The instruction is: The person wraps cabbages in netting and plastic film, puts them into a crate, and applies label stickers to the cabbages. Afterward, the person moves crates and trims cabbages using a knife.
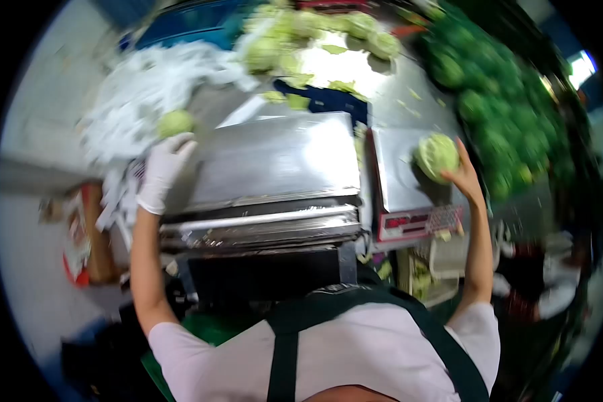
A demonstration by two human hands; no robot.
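Closest in, here's my dark green apron (285, 362) over a white shirt (362, 335), both arms stretched out ahead. Just past my waist, a steel plate (278, 161) fills the middle, with a scale (396, 177) close on its right and a pale basket (447, 259) below that.

Out to the right, my bare right grip (468, 178) is cupped on the right cabbage (437, 157), thumb on the near side, fingers along its right, and that cabbage sits over the scale's pan! On the left, my white-gloved left grip (166, 166) has its fingers curled right by the left cabbage (175, 123), beyond the plate's left edge; I can't tell whether it's holding it.

Farther off, white wrapping (144, 87) heaps up at left, dark blue cloth (328, 100) lies past the plate, netted cabbages (489, 114) crowd the right, and loose cabbages (268, 50) spread over the far tabletop (405, 80), near something blue (194, 27).
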